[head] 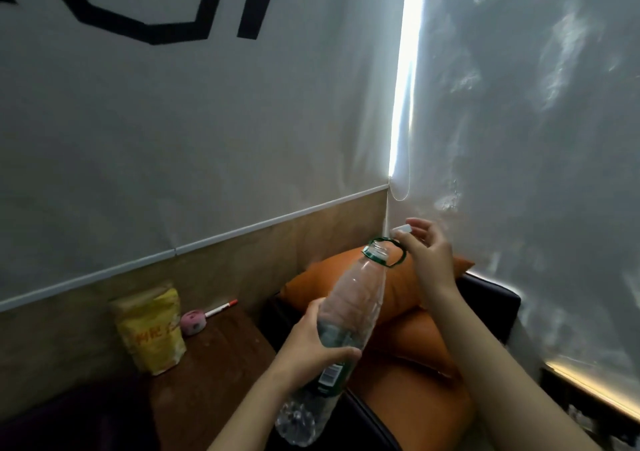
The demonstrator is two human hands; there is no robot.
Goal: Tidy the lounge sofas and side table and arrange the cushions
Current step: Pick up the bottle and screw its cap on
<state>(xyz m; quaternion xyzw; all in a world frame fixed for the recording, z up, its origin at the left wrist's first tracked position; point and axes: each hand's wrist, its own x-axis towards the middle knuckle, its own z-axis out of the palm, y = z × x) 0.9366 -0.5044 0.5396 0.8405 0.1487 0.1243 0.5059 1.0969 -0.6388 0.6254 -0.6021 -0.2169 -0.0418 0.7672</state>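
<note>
A clear plastic bottle (346, 315) is held in the air over the sofa (485, 298), just right of the side table's (221, 353) right edge. Its long axis is tilted, with the base near and low and the open neck pointing up and away. The left hand (311, 341) grips its middle, thumb across the front. The right hand (429, 253), wrist bent, pinches a white cap (402, 228) just above the neck. Behind lie two orange cushions (412, 343). On the table's far edge are a yellow bag (152, 329) and a pen (221, 308).

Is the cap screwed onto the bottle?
No: the bottle has an open neck, and the right hand pinches the white cap apart from it.
</note>
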